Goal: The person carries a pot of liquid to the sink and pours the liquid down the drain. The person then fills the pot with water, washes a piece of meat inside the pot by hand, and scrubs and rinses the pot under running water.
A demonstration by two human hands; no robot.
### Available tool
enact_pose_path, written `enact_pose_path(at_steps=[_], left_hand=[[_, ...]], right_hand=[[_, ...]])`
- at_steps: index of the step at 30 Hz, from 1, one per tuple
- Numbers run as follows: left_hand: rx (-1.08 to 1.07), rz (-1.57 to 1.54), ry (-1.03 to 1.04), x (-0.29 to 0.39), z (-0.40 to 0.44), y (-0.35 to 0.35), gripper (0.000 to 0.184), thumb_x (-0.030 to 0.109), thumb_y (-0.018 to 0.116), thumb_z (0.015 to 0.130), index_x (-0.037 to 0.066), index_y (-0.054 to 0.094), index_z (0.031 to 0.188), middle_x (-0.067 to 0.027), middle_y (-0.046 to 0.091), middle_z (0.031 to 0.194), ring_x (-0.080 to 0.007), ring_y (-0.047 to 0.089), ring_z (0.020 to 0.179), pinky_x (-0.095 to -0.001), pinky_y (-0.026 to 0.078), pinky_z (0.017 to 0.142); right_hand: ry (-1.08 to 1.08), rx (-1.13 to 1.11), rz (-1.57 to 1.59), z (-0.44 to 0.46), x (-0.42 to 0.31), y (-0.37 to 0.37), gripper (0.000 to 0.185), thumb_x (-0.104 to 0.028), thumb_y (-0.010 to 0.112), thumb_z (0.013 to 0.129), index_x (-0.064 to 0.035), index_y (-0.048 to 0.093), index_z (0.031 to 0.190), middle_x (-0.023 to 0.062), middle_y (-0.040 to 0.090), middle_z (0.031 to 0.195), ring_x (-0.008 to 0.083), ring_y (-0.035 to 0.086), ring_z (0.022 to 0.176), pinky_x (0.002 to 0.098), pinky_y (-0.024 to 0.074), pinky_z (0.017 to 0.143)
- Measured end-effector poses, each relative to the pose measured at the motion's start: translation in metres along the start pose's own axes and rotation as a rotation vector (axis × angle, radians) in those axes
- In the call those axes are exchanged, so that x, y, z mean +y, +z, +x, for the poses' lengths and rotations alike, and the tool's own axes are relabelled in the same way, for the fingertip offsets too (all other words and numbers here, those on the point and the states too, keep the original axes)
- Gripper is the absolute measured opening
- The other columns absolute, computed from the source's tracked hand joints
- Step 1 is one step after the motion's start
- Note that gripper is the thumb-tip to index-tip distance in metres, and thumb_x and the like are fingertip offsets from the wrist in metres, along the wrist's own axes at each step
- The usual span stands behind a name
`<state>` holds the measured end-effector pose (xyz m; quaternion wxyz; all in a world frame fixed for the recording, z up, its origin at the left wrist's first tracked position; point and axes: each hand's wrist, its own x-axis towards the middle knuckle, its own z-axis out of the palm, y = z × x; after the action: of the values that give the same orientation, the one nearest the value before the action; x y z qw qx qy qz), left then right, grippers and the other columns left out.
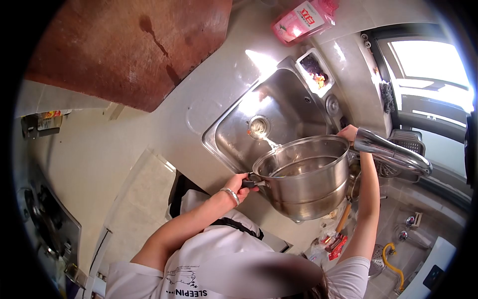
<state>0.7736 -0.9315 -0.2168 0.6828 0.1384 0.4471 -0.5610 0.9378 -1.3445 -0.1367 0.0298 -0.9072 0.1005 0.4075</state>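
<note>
A large stainless steel pot point(311, 187) is tilted over the near side of the metal sink point(294, 99). Water runs from its rim toward the drain point(259, 127), where some pale scraps lie. My left hand point(240, 185), with a silver bangle at the wrist, is closed around the pot's black side handle point(253, 184). On the far side, my right hand point(348, 133) grips the pot near its rim; the faucet point(391, 149) partly covers this hand, and the handle there is hidden.
A pink detergent bottle point(303, 21) and a white tray of dark and orange scraps point(316, 72) are behind the sink. A big wooden board point(129, 45) is at upper left. Plastic packages point(336, 246) lie below the pot, and a window point(428, 62) is at right.
</note>
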Motion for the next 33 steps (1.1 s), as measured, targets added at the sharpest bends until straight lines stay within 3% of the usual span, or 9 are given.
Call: enact_pose_path(at_steps=[5, 9, 12, 18, 20, 24, 27, 32, 33], left_hand=[[0.055, 0.009, 0.111, 0.018, -0.009, 0.007, 0.023, 0.033, 0.04, 0.089, 0.012, 0.044, 0.079, -0.0179, 0.058, 0.071, -0.0058, 0.03, 0.027, -0.0201, 0.021, 0.022], [0.116, -0.026, 0.113, 0.018, -0.012, 0.011, 0.023, 0.036, 0.042, 0.087, 0.014, 0.041, 0.08, -0.0171, 0.058, 0.07, -0.0063, 0.029, 0.027, -0.021, 0.02, 0.022], [0.043, -0.018, -0.011, 0.0, -0.006, 0.002, 0.023, 0.035, 0.042, 0.087, 0.013, 0.043, 0.079, -0.0152, 0.057, 0.066, -0.0057, 0.028, 0.027, -0.0211, 0.021, 0.023], [0.084, 0.037, 0.198, 0.014, -0.015, 0.017, 0.028, 0.033, 0.039, 0.089, 0.01, 0.05, 0.079, -0.0186, 0.057, 0.063, -0.0069, 0.029, 0.028, -0.0188, 0.021, 0.023], [0.114, 0.036, 0.179, 0.01, -0.012, 0.017, 0.027, 0.033, 0.039, 0.089, 0.01, 0.049, 0.078, -0.0186, 0.057, 0.064, -0.0067, 0.029, 0.028, -0.0186, 0.02, 0.023], [0.076, 0.058, 0.111, 0.009, -0.015, 0.008, 0.027, 0.033, 0.038, 0.089, 0.009, 0.048, 0.081, -0.0189, 0.057, 0.064, -0.0077, 0.029, 0.027, -0.0197, 0.019, 0.023], [0.107, 0.111, 0.236, 0.01, -0.025, 0.013, 0.026, 0.033, 0.037, 0.09, 0.008, 0.045, 0.087, -0.0188, 0.058, 0.064, -0.0104, 0.031, 0.027, -0.0209, 0.019, 0.023], [0.104, 0.401, 0.574, 0.015, -0.025, 0.018, 0.03, 0.033, 0.039, 0.091, 0.005, 0.045, 0.1, -0.0196, 0.059, 0.066, -0.0181, 0.051, 0.035, -0.0231, 0.034, 0.025], [0.106, 0.448, 0.629, 0.015, -0.031, 0.022, 0.031, 0.033, 0.04, 0.091, 0.004, 0.046, 0.103, -0.0198, 0.059, 0.066, -0.0196, 0.054, 0.037, -0.0235, 0.038, 0.026]], right_hand=[[0.162, 0.083, 0.081, 0.002, -0.015, -0.008, 0.023, -0.025, 0.061, 0.076, -0.0056, 0.069, 0.085, 0.0027, 0.061, 0.061, 0.0092, 0.052, 0.046, 0.0254, 0.0405, 0.04], [-0.183, 0.107, 0.006, 0.004, -0.003, -0.001, 0.024, -0.023, 0.057, 0.078, -0.0038, 0.068, 0.087, 0.0073, 0.064, 0.067, 0.0108, 0.057, 0.055, 0.0252, 0.0459, 0.05], [-0.196, -0.018, -0.3, 0.018, 0.016, 0.01, 0.022, -0.021, 0.057, 0.076, -0.0051, 0.068, 0.088, 0.0067, 0.062, 0.065, 0.0121, 0.056, 0.054, 0.0272, 0.047, 0.053], [-0.14, 0.026, 0.313, 0.019, 0.071, 0.022, 0.023, -0.014, 0.055, 0.075, -0.0066, 0.065, 0.094, 0.0052, 0.065, 0.088, 0.0175, 0.06, 0.078, 0.0281, 0.0473, 0.073], [-0.099, 0.061, 0.274, -0.005, 0.016, -0.003, 0.02, -0.014, 0.057, 0.075, -0.0036, 0.065, 0.089, 0.0037, 0.065, 0.084, 0.0146, 0.058, 0.075, 0.0266, 0.0469, 0.073], [0.1, 0.045, 0.246, 0.016, 0.04, 0.03, 0.021, -0.031, 0.061, 0.075, -0.0139, 0.07, 0.083, 0.0011, 0.06, 0.06, 0.0106, 0.049, 0.043, 0.0249, 0.0396, 0.04], [0.12, 0.229, 0.276, -0.007, 0.035, 0.037, 0.023, -0.034, 0.06, 0.077, -0.0152, 0.069, 0.087, -0.0005, 0.058, 0.058, 0.0105, 0.045, 0.04, 0.0254, 0.0365, 0.036], [-0.229, 0.684, 0.497, -0.019, 0.056, 0.061, 0.023, -0.02, 0.057, 0.082, 0.0008, 0.062, 0.089, 0.0061, 0.06, 0.087, 0.0095, 0.05, 0.077, 0.026, 0.0421, 0.066], [-0.133, 0.643, 0.539, -0.06, 0.021, 0.049, 0.03, -0.019, 0.053, 0.083, -0.0002, 0.058, 0.106, 0.0037, 0.06, 0.071, 0.011, 0.052, 0.063, 0.0269, 0.0435, 0.061]])
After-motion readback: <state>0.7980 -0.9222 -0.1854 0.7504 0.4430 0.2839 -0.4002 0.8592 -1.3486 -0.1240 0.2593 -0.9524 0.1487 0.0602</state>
